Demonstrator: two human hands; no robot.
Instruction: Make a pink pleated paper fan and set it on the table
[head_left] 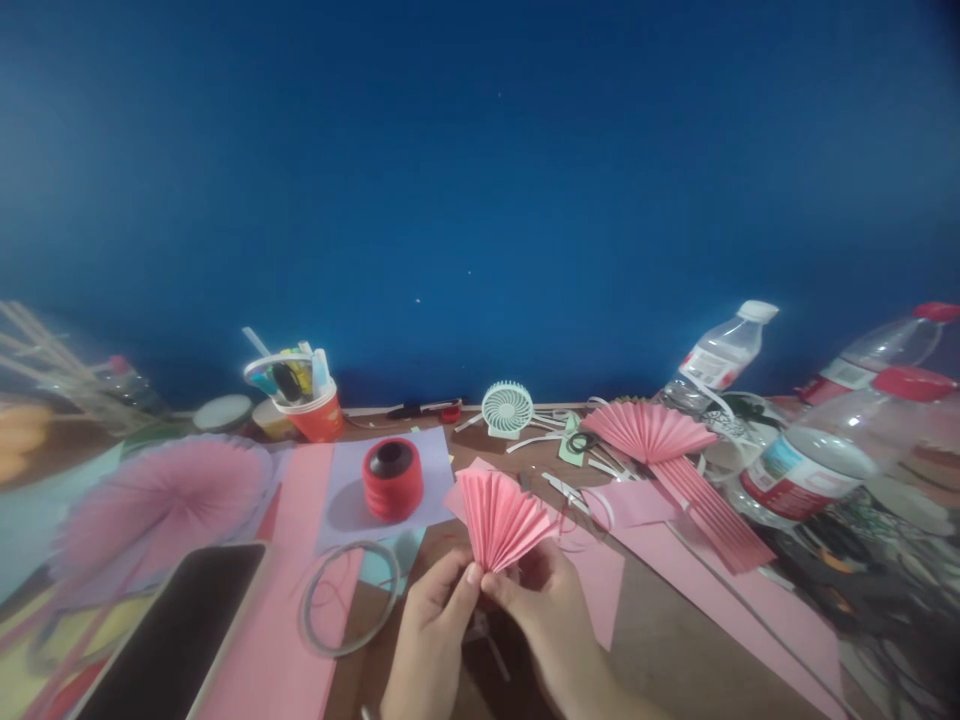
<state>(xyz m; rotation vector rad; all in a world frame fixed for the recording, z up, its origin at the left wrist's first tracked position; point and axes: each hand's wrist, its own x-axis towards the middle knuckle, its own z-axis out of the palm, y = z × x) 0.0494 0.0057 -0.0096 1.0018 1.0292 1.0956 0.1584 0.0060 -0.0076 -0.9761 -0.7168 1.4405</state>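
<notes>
Between my two hands is a small pink pleated paper fan [504, 515], its folds spread upward and outward. My left hand [441, 610] pinches the gathered base of the fan between thumb and fingers. From the other side, my right hand [546, 605] grips the same base, thumb in front and fingers behind the paper. Beyond the hands, on a lilac sheet [341, 500], stands a red spool of thread [392, 480]. A grey ring [307, 610] lies left of my left hand. Pink paper [606, 580] lies under and behind my right hand.
A phone [180, 635] and a large pink paper rosette [165, 500] lie at left. A red cup of pens [319, 410] and a small fan [507, 408] stand by the blue wall. More pleated pink paper [652, 430], a bottle [810, 460] and cables [862, 570] crowd the right.
</notes>
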